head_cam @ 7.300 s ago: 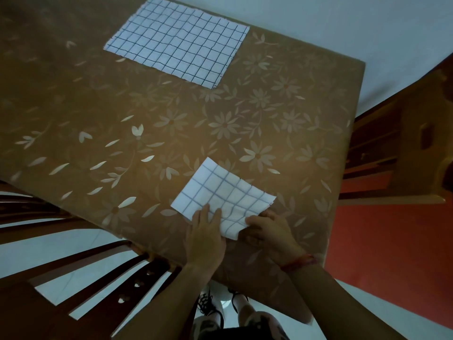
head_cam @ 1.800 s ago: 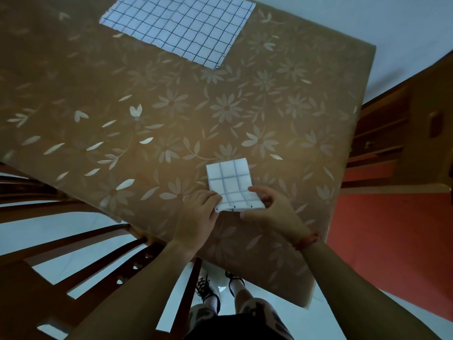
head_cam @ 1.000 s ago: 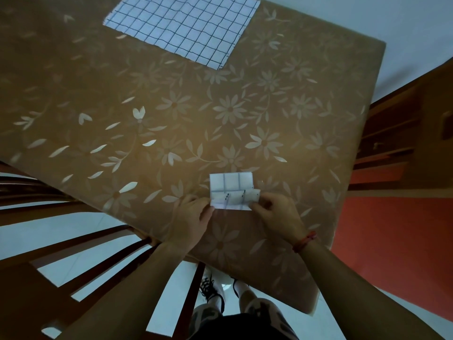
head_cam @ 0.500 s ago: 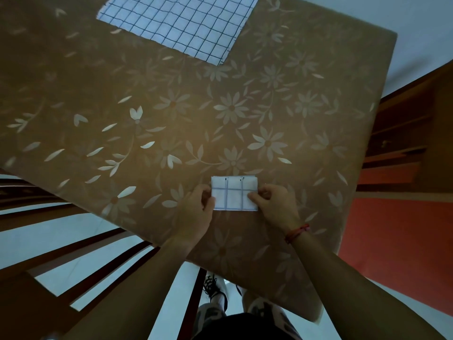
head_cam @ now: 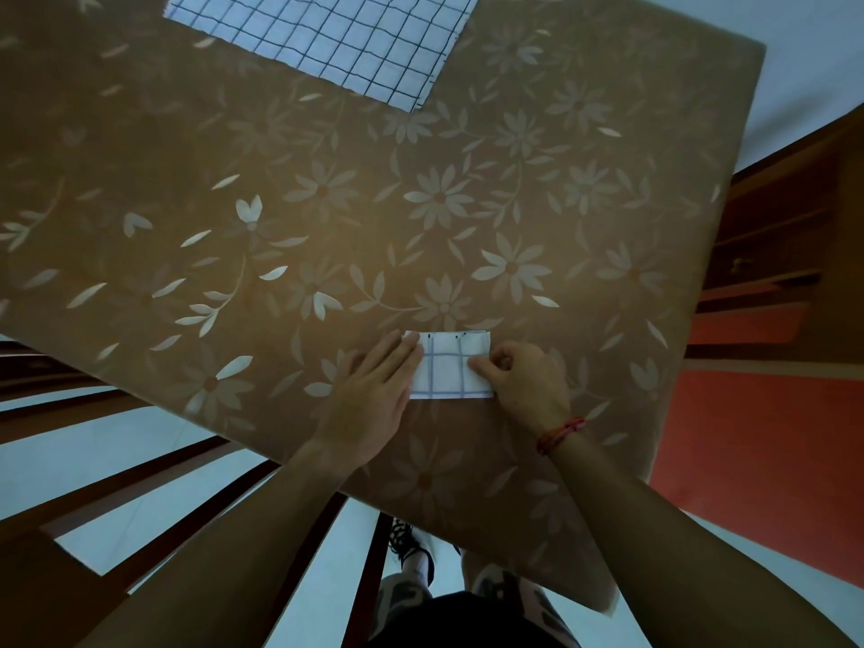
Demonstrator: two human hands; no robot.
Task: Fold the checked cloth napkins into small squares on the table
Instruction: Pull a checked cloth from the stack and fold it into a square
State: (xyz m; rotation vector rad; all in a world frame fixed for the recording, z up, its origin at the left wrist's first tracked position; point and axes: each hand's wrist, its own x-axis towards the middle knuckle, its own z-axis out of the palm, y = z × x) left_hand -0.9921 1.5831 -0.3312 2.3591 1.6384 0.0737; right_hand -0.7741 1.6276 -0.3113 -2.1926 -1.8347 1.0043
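A small folded checked napkin (head_cam: 451,367), white with blue lines, lies flat near the table's front edge. My left hand (head_cam: 374,390) rests flat with its fingers spread over the napkin's left edge. My right hand (head_cam: 526,378) has its fingers curled and its fingertips pressing the napkin's right edge. A second checked napkin (head_cam: 336,35), white with dark lines, lies unfolded and flat at the far side of the table, partly cut off by the top of the view.
The table (head_cam: 280,203) carries a brown floral tablecloth. A dark wooden chair (head_cam: 140,507) stands at the lower left beside my legs. Wooden furniture (head_cam: 785,236) and a red floor (head_cam: 771,437) lie to the right.
The napkin went from a larger square to a small folded rectangle. In the last half second my left hand flattened onto its left edge and my right hand stayed at its right edge.
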